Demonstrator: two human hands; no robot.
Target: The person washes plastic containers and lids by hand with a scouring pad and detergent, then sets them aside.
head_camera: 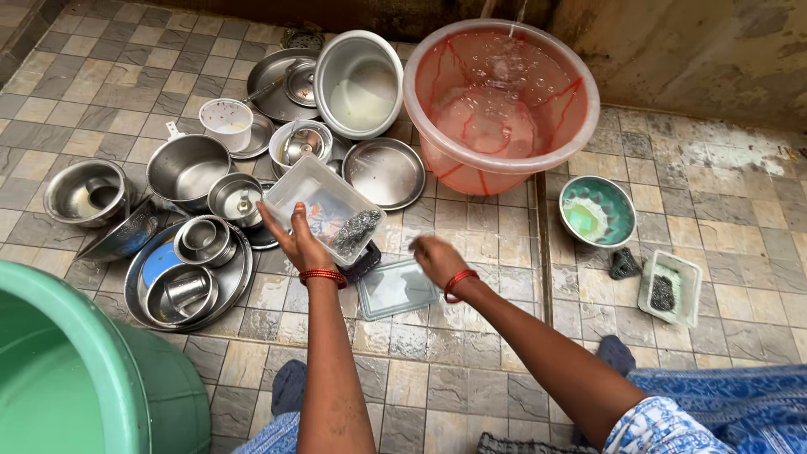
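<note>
My left hand (296, 238) grips a clear plastic box (324, 206) by its near edge and tilts it above the tiled floor. A dark steel scrubber (356, 231) lies inside the box at its right end. My right hand (437, 256) is blurred, just right of the box, over a clear plastic lid (393, 288) that lies flat on the tiles. Whether that hand holds anything cannot be seen. Both wrists carry red bangles.
Steel pots, bowls and plates (187, 267) crowd the floor to the left and behind. A pink tub (499, 101) with water stands behind. A green bowl (597, 210), a small box with a scrubber (670, 287) sit right; a green bucket (92, 378) near left.
</note>
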